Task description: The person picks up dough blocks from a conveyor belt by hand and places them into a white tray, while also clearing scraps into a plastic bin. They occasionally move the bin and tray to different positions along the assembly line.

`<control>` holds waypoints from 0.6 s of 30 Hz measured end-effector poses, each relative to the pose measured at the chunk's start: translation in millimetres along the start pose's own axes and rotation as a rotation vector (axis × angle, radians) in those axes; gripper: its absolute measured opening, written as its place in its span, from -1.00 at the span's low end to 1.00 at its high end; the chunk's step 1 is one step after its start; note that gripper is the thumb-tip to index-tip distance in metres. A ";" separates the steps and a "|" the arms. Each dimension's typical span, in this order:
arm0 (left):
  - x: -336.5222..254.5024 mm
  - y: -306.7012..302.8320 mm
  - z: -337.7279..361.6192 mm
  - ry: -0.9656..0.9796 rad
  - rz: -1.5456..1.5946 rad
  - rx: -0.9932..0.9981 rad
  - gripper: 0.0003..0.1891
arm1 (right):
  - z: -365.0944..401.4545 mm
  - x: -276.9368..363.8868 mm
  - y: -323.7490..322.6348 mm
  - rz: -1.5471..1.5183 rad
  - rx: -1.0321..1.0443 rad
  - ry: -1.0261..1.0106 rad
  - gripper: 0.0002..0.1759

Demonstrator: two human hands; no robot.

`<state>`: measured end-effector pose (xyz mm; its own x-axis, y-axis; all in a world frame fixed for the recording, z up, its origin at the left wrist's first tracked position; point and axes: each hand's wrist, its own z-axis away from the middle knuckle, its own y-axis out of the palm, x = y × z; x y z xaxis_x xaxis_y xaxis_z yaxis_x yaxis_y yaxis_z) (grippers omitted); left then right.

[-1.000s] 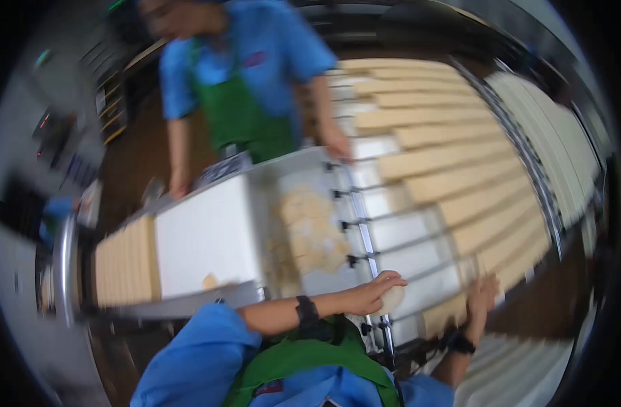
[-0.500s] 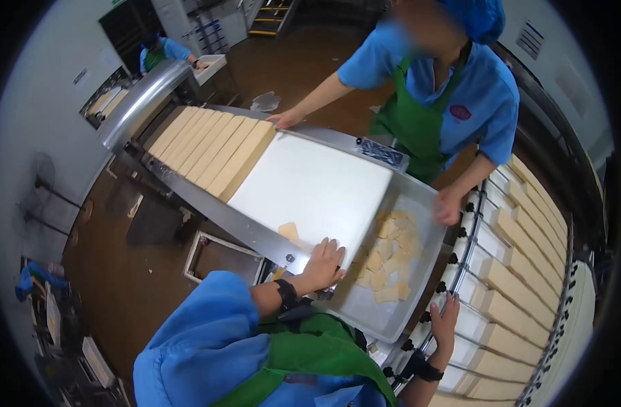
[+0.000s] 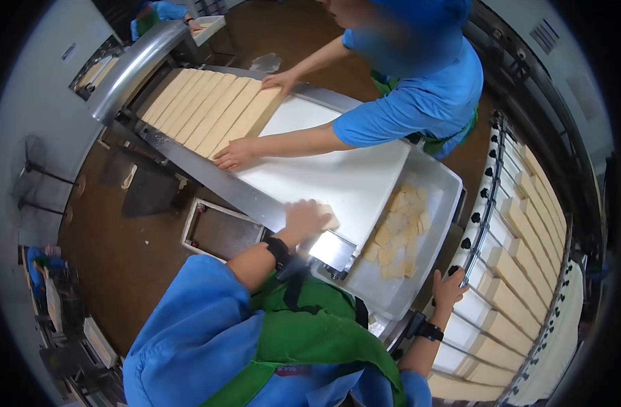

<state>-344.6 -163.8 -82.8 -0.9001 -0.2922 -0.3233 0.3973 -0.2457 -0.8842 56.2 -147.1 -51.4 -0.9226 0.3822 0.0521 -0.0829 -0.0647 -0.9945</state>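
Observation:
Smeared by motion, my left hand (image 3: pixel 305 222) is over the white belt (image 3: pixel 354 183), close to its near edge. A thin pale slab piece (image 3: pixel 331 217) lies right at its fingertips. Beside it is a shiny metal plate (image 3: pixel 333 249) at the belt's corner. My right hand (image 3: pixel 449 289) is closed on the knobbed rail (image 3: pixel 474 227) of the rack at right, where long pale slabs (image 3: pixel 521 271) lie in rows. Between my hands, a white tray (image 3: pixel 448 186) holds many thin pale offcuts (image 3: pixel 398 230).
Across the belt, a co-worker (image 3: pixel 419 88) has both hands at the end of a row of pale slabs (image 3: pixel 202 112). A curved metal cover (image 3: pixel 137 64) stands at the belt's far end. A framed stand (image 3: pixel 222 230) is below on the brown floor. Another person (image 3: pixel 163 12) works further back.
My left hand and the pale piece have moved right and away along the belt. My right hand has closed on the rail. The co-worker has leaned in, bringing a second hand to the slabs.

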 end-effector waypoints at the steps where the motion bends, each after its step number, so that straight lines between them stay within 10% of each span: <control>1: -11.0 8.9 -1.5 0.029 0.048 0.028 -0.38 | 1.2 -1.1 -2.6 0.015 -0.011 0.009 -0.19; 7: -50.8 8.9 -4.4 0.304 0.919 0.233 -0.36 | -2.4 -10.8 -0.2 -0.095 -0.018 -0.004 -0.20; 18: -13.6 23.3 3.8 0.500 0.068 0.048 -0.59 | 4.8 -3.3 12.4 -0.032 -0.066 0.028 -0.05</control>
<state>-322.4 -169.1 -97.8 -0.8430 0.1663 -0.5116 0.4548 -0.2874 -0.8429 56.5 -153.6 -63.5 -0.9088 0.4090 0.0821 -0.0862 0.0085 -0.9962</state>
